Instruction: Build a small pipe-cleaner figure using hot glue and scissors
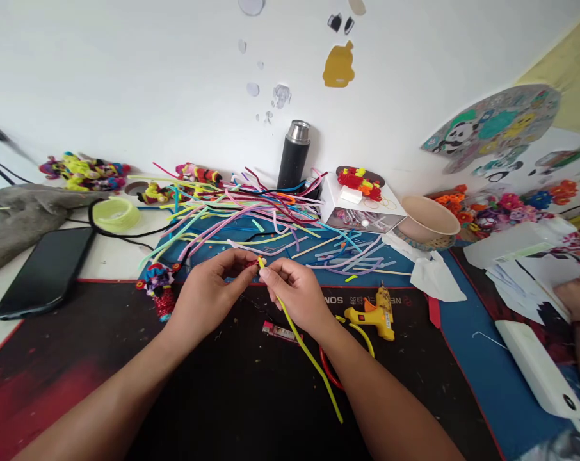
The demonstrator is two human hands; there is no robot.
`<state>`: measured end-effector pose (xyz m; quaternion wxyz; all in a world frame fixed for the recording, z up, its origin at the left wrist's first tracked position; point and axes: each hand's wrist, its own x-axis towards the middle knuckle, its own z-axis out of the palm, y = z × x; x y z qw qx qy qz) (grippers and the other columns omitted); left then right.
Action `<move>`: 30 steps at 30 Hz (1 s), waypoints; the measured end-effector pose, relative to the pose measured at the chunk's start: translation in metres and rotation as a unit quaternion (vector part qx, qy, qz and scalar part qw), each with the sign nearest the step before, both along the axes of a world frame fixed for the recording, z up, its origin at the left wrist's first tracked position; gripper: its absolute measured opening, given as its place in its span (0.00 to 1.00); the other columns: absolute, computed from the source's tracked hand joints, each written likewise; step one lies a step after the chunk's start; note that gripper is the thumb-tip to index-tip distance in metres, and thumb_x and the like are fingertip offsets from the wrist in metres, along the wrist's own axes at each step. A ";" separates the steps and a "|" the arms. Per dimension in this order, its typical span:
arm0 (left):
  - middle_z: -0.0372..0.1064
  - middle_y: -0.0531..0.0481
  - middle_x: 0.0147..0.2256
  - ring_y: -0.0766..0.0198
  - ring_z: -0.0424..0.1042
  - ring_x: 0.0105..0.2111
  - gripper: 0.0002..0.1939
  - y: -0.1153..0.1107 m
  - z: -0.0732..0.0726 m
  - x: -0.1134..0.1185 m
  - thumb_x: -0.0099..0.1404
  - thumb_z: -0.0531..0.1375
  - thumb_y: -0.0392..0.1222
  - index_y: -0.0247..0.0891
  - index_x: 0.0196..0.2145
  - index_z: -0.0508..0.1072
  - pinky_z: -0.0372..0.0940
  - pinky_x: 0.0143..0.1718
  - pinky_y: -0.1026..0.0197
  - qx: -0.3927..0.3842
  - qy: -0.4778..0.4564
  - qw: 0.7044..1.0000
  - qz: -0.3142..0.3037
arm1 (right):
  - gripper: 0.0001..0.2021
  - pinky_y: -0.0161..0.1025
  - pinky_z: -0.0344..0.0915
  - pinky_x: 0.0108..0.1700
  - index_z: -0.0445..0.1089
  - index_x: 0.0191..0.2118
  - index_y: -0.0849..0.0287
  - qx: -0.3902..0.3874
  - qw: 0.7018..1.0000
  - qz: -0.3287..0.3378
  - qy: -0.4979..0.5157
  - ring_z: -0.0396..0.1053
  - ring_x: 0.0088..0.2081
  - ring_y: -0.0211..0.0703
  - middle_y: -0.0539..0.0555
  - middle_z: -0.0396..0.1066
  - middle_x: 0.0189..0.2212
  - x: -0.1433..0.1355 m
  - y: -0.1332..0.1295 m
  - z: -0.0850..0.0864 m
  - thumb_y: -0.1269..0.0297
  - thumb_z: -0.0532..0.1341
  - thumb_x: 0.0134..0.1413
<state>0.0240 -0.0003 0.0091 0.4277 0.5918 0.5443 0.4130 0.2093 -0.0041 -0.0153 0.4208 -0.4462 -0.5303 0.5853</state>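
My left hand (213, 288) pinches a small dark red glittery piece (251, 266) between thumb and fingertips. Against it, my right hand (297, 291) grips the upper end of a yellow-green pipe cleaner (309, 355), whose long tail hangs down toward the front. The fingertips of both hands nearly touch. Just left of my left hand lies a small doll of red and blue pipe cleaner (160, 291). A pink lighter (280, 331) rests below my right hand, and a yellow glue gun (376, 314) is to its right.
Many coloured pipe cleaners (242, 208) spread behind my hands. A black thermos (294, 153) stands by the wall, near a white box (360, 205) and a bowl (429, 221). A phone (45, 272) lies left. Another person's hand (578, 298) is at far right, above a white device (534, 365).
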 end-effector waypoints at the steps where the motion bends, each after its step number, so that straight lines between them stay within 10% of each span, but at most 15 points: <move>1: 0.85 0.47 0.39 0.51 0.80 0.39 0.10 0.000 0.001 0.001 0.66 0.70 0.51 0.44 0.40 0.84 0.70 0.44 0.56 0.008 0.014 1.000 0.006 | 0.23 0.36 0.59 0.26 0.71 0.34 0.55 0.001 1.000 -0.002 -0.003 0.61 0.21 0.36 0.44 0.67 0.20 0.000 0.000 0.000 0.39 0.70 0.63; 16: 0.84 0.49 0.37 0.52 0.78 0.37 0.06 0.000 -0.004 0.003 0.65 0.71 0.48 0.45 0.36 0.84 0.67 0.42 0.57 0.023 0.051 0.998 0.041 | 0.20 0.36 0.57 0.27 0.74 0.37 0.55 -0.004 1.000 -0.004 -0.024 0.61 0.24 0.38 0.44 0.65 0.23 -0.005 -0.006 -0.003 0.41 0.70 0.64; 30: 0.81 0.50 0.36 0.59 0.73 0.34 0.20 0.006 -0.016 0.002 0.57 0.78 0.57 0.40 0.38 0.85 0.66 0.39 0.60 -0.126 -0.174 0.977 -0.004 | 0.19 0.35 0.59 0.26 0.74 0.37 0.55 -0.016 0.999 0.018 -0.021 0.62 0.22 0.36 0.44 0.66 0.22 -0.007 -0.008 -0.004 0.43 0.70 0.65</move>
